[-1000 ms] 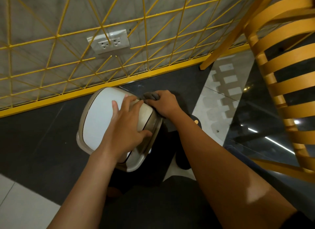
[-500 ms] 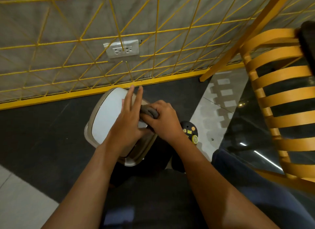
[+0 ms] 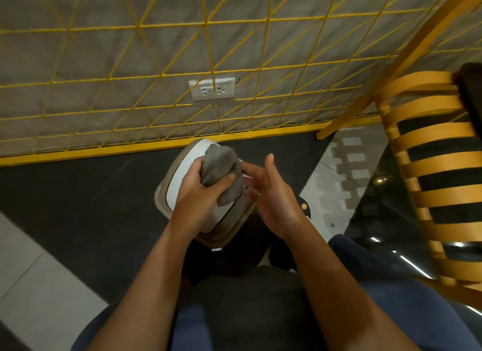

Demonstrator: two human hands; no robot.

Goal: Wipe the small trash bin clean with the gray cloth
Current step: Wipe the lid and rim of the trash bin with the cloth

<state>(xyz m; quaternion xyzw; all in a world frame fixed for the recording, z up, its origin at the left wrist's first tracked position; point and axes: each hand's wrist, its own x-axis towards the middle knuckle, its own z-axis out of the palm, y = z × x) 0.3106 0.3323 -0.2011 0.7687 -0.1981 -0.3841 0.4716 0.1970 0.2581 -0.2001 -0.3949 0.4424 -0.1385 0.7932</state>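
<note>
My left hand (image 3: 200,194) is clenched around the bunched gray cloth (image 3: 221,173) over the small trash bin (image 3: 182,173) at 12 o'clock, probably regathering it, while my right hand (image 3: 273,196) hangs slack-fingered, empty.

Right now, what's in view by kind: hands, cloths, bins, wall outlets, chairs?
Hands: 2, left hand and right hand
Cloths: 1, gray cloth
Bins: 1, trash bin
Wall outlets: 1, outlet plate
Chairs: 1, wooden chair
Total: 6
</note>
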